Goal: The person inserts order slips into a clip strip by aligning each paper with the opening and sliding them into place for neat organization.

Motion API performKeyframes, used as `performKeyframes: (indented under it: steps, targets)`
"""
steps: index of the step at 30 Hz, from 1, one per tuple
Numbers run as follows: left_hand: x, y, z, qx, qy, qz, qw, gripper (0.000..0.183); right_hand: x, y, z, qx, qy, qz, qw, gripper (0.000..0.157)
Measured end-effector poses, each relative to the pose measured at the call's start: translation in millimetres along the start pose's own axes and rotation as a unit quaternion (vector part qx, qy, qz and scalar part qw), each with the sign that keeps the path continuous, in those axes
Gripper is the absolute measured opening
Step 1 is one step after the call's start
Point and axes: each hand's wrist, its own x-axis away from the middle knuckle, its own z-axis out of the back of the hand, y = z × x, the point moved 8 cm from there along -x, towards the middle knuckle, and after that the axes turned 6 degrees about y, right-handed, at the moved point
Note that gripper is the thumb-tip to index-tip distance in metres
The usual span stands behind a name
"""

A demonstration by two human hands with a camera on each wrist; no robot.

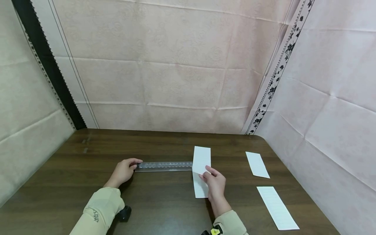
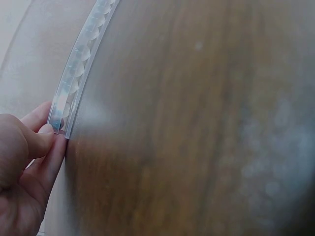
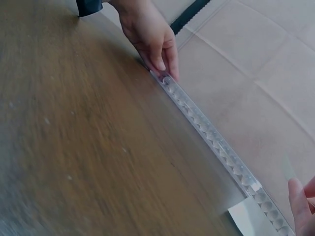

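A long clear plastic ruler (image 1: 164, 166) with a wavy row of cut-outs lies level across the view, above the table. My left hand (image 1: 124, 171) pinches its left end between thumb and fingers, which the left wrist view shows close up on the ruler (image 2: 74, 78). At the other end, a white paper strip (image 1: 201, 156) crosses the ruler and hides its right tip. My right hand (image 1: 215, 184) pinches this strip near its right edge, just below the ruler's line. In the right wrist view only some right fingers (image 3: 301, 204) show, beside the paper (image 3: 248, 216).
Two more white paper pieces lie on the brown wooden table (image 1: 158, 202) at the right: a shorter one (image 1: 257, 164) farther back and a longer one (image 1: 277, 209) nearer. Pale cloth (image 1: 176, 81) hangs behind the table and along both sides.
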Motion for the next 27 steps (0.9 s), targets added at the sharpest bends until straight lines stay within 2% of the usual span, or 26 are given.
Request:
performKeyframes:
  steps: [27]
  targets:
    - [0.5,1.0,0.7,0.002,0.001,-0.001,1.0,0.028,24,12,-24.0,-0.019,-0.048,-0.001,0.999,0.035]
